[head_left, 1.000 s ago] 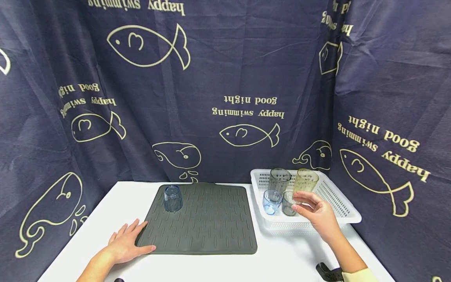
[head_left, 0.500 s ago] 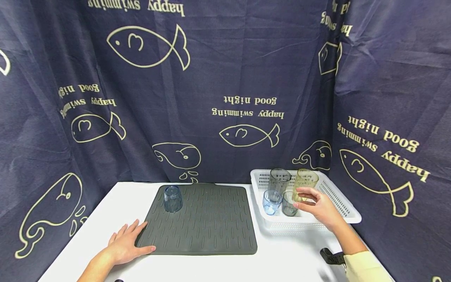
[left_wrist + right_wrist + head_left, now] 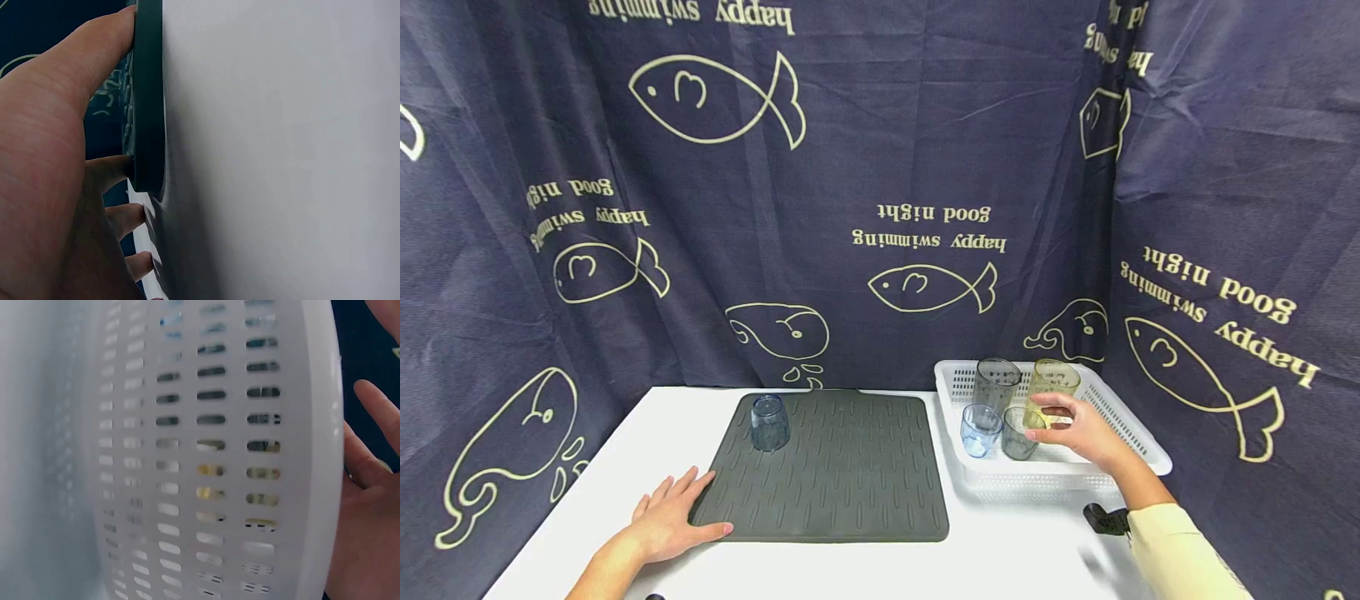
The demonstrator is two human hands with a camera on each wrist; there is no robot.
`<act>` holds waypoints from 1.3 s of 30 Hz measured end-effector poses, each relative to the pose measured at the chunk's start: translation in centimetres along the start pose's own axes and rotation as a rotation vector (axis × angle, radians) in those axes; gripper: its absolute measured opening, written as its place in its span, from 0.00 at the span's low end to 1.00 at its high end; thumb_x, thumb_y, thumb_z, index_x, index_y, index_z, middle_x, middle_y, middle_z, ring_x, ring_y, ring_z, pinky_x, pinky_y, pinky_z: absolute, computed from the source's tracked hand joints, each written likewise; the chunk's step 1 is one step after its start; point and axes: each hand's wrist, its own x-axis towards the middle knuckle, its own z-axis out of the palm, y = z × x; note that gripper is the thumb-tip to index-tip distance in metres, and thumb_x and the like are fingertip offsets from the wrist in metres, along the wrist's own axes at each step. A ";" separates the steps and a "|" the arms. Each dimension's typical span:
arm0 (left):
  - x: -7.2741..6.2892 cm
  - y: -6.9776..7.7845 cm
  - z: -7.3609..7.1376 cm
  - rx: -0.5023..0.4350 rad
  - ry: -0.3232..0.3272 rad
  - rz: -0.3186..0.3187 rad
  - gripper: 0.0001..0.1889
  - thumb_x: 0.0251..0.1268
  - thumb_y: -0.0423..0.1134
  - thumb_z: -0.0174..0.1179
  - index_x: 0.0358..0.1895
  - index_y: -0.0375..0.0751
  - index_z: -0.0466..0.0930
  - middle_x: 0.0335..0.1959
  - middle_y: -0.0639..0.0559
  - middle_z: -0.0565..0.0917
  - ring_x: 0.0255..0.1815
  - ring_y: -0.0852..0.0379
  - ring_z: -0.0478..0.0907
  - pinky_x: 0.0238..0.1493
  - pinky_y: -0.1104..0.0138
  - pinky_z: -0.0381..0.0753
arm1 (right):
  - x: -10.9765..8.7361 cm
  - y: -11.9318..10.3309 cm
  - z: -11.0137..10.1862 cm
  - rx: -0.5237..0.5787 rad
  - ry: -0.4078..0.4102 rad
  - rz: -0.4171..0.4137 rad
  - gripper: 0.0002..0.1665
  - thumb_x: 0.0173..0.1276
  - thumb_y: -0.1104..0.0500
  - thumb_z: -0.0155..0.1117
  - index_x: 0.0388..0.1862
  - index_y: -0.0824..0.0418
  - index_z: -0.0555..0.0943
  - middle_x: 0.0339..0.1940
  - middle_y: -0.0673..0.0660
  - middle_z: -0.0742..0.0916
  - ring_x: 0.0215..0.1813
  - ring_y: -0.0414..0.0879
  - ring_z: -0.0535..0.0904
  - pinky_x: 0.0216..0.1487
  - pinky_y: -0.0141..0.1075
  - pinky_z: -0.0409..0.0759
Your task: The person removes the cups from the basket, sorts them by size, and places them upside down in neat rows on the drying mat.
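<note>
My left hand [image 3: 662,521] lies with spread fingers at the near-left corner of a dark grey ribbed drying mat [image 3: 842,492]. In the left wrist view the thumb and index finger touch the mat edge [image 3: 149,100], while other fingertips rest on the white table. A blue glass [image 3: 770,425] stands at the mat's back left. Over the white basket [image 3: 1138,442], my right hand [image 3: 1078,429] reaches with thumb and fingers apart, the thumb overlapping a small grey glass [image 3: 1018,437]. Its fingers overlap a tall yellow glass [image 3: 1054,379]. The right wrist view shows this hand [image 3: 372,506] behind the basket wall.
Also in the basket are a small light-blue glass [image 3: 980,433] and a tall grey glass [image 3: 996,383]. White table surface [image 3: 850,571] lies in front of the mat. A dark blue curtain [image 3: 820,208] with fish drawings surrounds the table.
My right hand has shifted slightly right and away from me, uncovering more of the small grey glass. The left hand stays at the mat's corner.
</note>
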 end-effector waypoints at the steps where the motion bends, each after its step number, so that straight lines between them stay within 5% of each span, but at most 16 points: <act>1: 0.0 0.0 0.0 -0.001 -0.003 -0.002 0.54 0.56 0.71 0.66 0.76 0.36 0.63 0.77 0.24 0.60 0.75 0.14 0.51 0.66 0.20 0.49 | 0.1 0.1 -0.1 -0.005 -0.012 0.004 0.41 0.62 0.55 0.79 0.70 0.69 0.73 0.68 0.71 0.79 0.67 0.67 0.76 0.57 0.39 0.84; 5: 0.0 0.1 -0.2 -0.010 -0.008 -0.008 0.54 0.56 0.71 0.66 0.77 0.36 0.63 0.77 0.24 0.60 0.75 0.15 0.51 0.67 0.20 0.47 | 0.6 0.6 -0.3 -0.004 -0.042 0.011 0.43 0.60 0.56 0.80 0.70 0.70 0.73 0.66 0.72 0.79 0.65 0.68 0.77 0.51 0.28 0.81; 14: 0.0 -0.1 0.0 -0.021 0.000 0.007 0.53 0.56 0.71 0.66 0.76 0.37 0.65 0.76 0.23 0.61 0.74 0.13 0.52 0.65 0.19 0.49 | 1.5 2.0 -0.7 -0.035 -0.104 0.015 0.47 0.58 0.55 0.81 0.70 0.73 0.71 0.64 0.76 0.79 0.64 0.71 0.78 0.53 0.29 0.80; 26: -0.3 1.4 0.6 -0.053 0.209 0.134 0.49 0.51 0.67 0.72 0.73 0.40 0.70 0.71 0.26 0.69 0.69 0.21 0.66 0.56 0.25 0.68 | 2.3 2.5 -0.6 -0.053 -0.141 0.053 0.48 0.56 0.56 0.82 0.69 0.76 0.70 0.64 0.77 0.79 0.63 0.70 0.79 0.52 0.37 0.83; 39: -0.4 5.0 1.4 -0.270 0.310 0.285 0.43 0.57 0.58 0.74 0.73 0.45 0.69 0.70 0.38 0.72 0.70 0.30 0.67 0.62 0.32 0.71 | 2.8 2.9 -0.5 -0.071 -0.182 0.094 0.49 0.57 0.56 0.82 0.70 0.75 0.69 0.64 0.78 0.78 0.64 0.73 0.77 0.59 0.54 0.83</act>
